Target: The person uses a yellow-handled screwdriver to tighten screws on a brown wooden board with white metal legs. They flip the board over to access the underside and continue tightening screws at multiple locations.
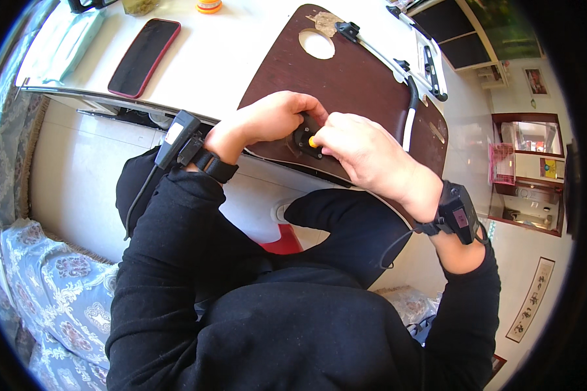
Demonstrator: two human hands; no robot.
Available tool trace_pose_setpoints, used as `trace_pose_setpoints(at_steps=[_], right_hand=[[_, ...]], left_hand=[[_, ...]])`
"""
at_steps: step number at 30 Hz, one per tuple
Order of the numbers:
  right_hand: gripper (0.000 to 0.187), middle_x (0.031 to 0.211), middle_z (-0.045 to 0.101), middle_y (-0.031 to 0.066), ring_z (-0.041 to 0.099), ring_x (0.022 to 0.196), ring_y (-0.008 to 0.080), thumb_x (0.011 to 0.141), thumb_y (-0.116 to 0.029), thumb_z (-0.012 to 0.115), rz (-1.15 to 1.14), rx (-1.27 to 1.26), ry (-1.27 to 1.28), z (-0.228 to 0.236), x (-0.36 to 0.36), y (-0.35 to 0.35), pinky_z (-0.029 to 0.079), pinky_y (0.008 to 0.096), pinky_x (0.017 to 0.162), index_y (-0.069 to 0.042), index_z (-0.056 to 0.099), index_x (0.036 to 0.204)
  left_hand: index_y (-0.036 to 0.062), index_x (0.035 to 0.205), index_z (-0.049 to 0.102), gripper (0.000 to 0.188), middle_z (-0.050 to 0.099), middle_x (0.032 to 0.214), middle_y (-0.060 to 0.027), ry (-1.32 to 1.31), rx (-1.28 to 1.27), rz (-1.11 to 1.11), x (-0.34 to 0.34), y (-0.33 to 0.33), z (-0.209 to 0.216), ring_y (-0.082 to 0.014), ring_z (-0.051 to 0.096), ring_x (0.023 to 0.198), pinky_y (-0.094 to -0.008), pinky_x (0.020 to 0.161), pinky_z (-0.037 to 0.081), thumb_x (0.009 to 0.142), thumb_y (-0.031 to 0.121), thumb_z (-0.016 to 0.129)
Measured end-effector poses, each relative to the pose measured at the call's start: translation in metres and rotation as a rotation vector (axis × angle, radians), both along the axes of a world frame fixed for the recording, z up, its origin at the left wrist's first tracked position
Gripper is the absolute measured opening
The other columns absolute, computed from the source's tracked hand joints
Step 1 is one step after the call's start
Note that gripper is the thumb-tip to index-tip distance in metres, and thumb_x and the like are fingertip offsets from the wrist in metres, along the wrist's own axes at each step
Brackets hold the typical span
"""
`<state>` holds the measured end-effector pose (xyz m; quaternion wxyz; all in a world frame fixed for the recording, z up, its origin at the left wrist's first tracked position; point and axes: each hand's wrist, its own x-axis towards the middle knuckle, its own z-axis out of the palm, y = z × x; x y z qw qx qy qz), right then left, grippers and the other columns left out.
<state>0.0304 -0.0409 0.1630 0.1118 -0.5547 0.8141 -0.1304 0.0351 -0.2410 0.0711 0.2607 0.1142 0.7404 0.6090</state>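
Observation:
A dark brown board (287,72) with rounded corners and a round cut-out lies upside down at the white table's edge, above my knees. Near its close edge sits a black plastic bracket (304,138) with screws in it. My left hand (270,117) comes from the left, its fingers bent and gripping the bracket's far side. In the closed fingers of my right hand (362,146) is a small yellow tool (312,141), pressed against the bracket. Most of the tool is hidden by the hand. Metal tube legs (381,57) with black joints lie along the board's right side.
On the white table (195,78) lie a phone (143,57) with a red edge, a pale green packet (68,42) and an orange round item (209,5). A sofa with a patterned cover (59,287) stands to the left. Straps with small devices circle both wrists.

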Motion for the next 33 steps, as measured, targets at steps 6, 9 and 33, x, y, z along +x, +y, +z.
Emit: trace_pose_setpoints(at_steps=[6,9,33], right_hand=[[0.018,0.085,0.054,0.0109,0.059,0.082,0.0325,0.083,-0.002,0.063,0.244,0.013,0.063,0.001,-0.021,0.001,0.049,0.041,0.072,-0.006,0.062,0.1],[0.013,0.085,0.055,0.011,0.059,0.081,0.0326,0.085,-0.005,0.063,0.238,-0.03,0.026,0.004,-0.021,-0.004,0.05,0.0415,0.071,-0.006,0.061,0.099],[0.018,0.066,0.067,0.0115,0.069,0.064,0.0292,0.092,-0.02,0.06,0.453,0.417,0.228,0.02,-0.038,-0.03,0.054,0.0398,0.058,-0.009,0.066,0.079]], left_hand=[[0.004,0.114,0.071,0.026,0.07,0.104,-0.0041,0.12,0.355,-0.144,0.0,-0.008,-0.023,-0.0171,0.063,0.1,-0.0315,0.091,0.05,0.088,0.003,0.07],[0.0036,0.103,0.073,0.021,0.071,0.101,-0.004,0.354,0.337,-0.118,-0.001,-0.001,-0.034,-0.0181,0.063,0.1,-0.0328,0.091,0.05,0.083,0.005,0.078],[0.0153,0.099,0.075,0.023,0.073,0.096,-0.0019,0.547,0.011,-0.111,0.002,0.004,-0.031,-0.0206,0.062,0.107,-0.0421,0.111,0.026,0.078,0.02,0.083]])
